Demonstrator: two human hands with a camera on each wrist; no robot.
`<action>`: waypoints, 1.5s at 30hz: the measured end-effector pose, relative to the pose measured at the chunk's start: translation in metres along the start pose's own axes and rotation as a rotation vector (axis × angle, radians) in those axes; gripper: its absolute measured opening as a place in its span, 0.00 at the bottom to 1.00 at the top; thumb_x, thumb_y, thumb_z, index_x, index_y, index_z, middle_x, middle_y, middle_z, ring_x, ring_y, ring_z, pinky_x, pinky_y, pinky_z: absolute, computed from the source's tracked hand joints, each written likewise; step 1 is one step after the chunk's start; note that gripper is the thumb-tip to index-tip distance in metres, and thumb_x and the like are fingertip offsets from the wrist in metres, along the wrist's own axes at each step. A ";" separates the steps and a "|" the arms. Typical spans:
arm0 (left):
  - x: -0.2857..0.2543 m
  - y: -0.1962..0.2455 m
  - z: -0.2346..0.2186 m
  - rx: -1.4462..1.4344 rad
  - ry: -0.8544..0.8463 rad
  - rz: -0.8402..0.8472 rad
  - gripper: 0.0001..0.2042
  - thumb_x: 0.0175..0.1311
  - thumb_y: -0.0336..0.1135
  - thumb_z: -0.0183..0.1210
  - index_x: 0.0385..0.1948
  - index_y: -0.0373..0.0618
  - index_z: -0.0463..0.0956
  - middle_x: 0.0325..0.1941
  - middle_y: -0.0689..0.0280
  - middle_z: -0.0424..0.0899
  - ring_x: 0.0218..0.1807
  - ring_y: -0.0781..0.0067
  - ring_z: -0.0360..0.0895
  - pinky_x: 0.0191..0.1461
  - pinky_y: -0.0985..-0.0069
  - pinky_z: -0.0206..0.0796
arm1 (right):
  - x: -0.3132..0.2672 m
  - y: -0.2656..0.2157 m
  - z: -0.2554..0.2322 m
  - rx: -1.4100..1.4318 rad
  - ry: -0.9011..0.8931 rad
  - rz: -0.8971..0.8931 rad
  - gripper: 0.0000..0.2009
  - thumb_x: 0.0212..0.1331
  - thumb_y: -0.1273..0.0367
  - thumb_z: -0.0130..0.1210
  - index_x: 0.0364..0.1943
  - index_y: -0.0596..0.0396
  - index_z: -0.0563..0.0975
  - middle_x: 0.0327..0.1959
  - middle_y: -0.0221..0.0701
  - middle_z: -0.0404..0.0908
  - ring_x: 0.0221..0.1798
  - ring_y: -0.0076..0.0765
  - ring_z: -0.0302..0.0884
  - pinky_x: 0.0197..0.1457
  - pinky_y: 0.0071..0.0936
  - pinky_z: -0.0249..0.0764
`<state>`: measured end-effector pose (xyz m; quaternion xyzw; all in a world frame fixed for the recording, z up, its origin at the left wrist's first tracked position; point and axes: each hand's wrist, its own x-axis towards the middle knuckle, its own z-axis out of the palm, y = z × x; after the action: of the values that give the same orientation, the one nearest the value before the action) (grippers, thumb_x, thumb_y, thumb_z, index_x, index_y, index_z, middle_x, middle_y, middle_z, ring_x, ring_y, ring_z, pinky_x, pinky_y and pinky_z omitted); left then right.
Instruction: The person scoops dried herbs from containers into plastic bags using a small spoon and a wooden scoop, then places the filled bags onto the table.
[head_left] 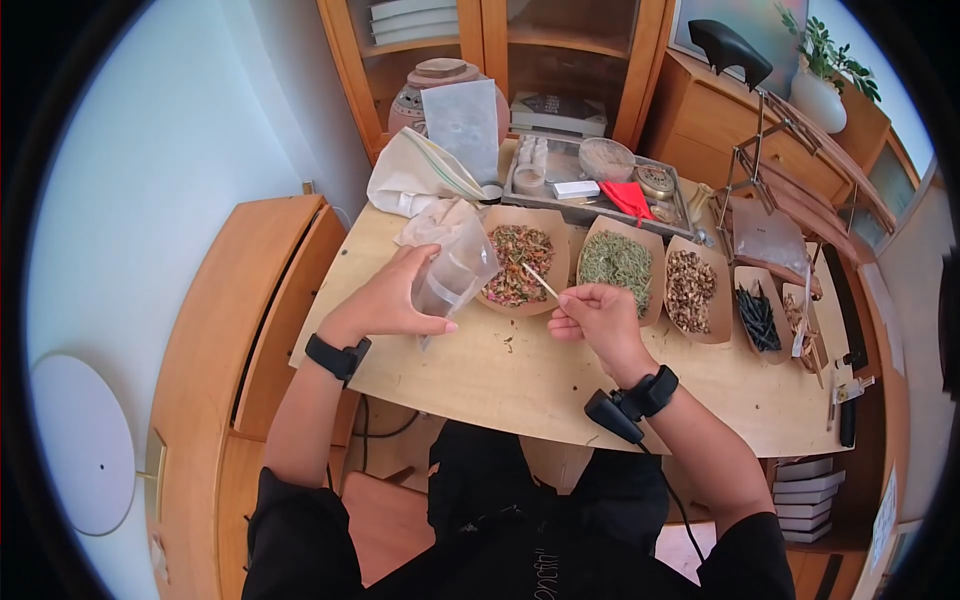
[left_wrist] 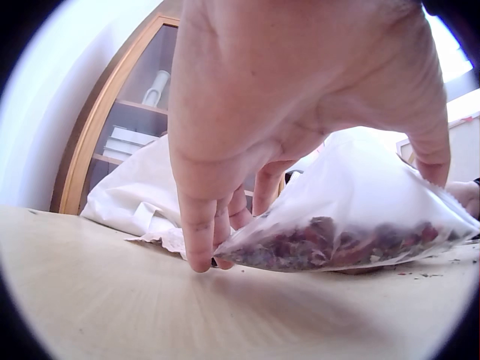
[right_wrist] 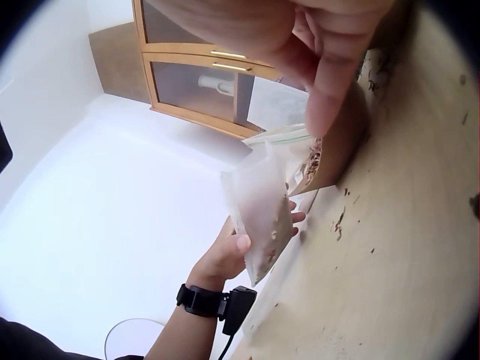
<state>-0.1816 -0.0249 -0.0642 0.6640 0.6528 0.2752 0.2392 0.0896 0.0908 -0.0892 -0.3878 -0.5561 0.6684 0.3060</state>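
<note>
A clear pouch [head_left: 457,262] is gripped by my left hand [head_left: 385,298], thumb on the near side and fingers at the far side. In the left wrist view, dark reddish dried bits fill the bottom of the pouch [left_wrist: 341,225], close over the table, under my left hand [left_wrist: 300,90]. My right hand [head_left: 606,328] pinches a thin pale stick [head_left: 541,281], its far end over the dried flower mix [head_left: 517,250] in a paper tray [head_left: 557,230]. In the right wrist view my right hand [right_wrist: 334,64] hides the stick; the pouch [right_wrist: 259,202] stands beyond.
Trays of green herb [head_left: 615,262], brown pieces [head_left: 690,290] and dark strips [head_left: 757,318] line the table's right side. Behind are a grey tray [head_left: 560,205] with jars and a red cloth, a white bag [head_left: 410,178] and a lamp [head_left: 730,50]. Crumbs lie on the table [head_left: 480,375].
</note>
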 end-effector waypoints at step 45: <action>0.003 0.002 0.003 0.022 0.014 0.044 0.50 0.40 0.51 0.72 0.63 0.30 0.56 0.60 0.47 0.64 0.62 0.53 0.66 0.65 0.68 0.59 | 0.007 -0.008 -0.001 -0.141 0.033 -0.053 0.06 0.60 0.77 0.52 0.35 0.70 0.76 0.27 0.39 0.81 0.25 0.32 0.82 0.28 0.24 0.82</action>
<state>-0.1784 -0.0224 -0.0648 0.6787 0.6428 0.2779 0.2211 0.0866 0.0987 -0.0824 -0.4045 -0.6069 0.6126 0.3047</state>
